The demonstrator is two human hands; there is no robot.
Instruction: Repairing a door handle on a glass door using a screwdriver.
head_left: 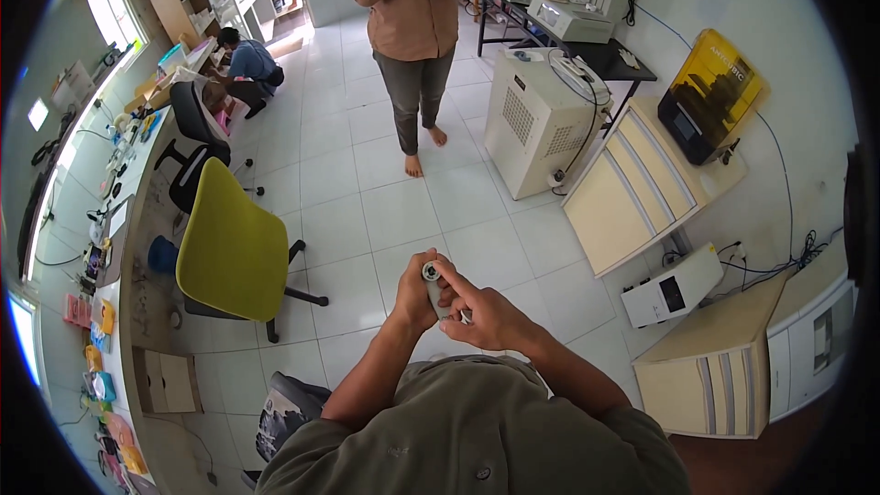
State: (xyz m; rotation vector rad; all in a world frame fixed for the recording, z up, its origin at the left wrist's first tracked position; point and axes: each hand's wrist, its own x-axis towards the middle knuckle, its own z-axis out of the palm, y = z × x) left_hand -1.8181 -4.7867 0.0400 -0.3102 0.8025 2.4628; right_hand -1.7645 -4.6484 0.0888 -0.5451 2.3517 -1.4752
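In front of my chest, both hands meet around a small pale cylindrical piece with a dark, ring-shaped end (431,270). My left hand (416,297) is wrapped round it, the ringed end facing up beside the thumb. From the right, my right hand (491,316) comes in with its forefinger reaching to the rim of that end. Its other fingers are curled, and a small pale bit (467,316) shows among them; I cannot tell whether it belongs to the cylinder. The lower part of the piece is mostly hidden by my fingers.
A green swivel chair (229,247) stands at left, beside a long cluttered bench (137,220). Ahead stands a barefoot person (412,27); another crouches (252,69) at far left. On the right are a white wheeled machine (532,119), drawer cabinets (632,183) and a yellow-covered device (710,96).
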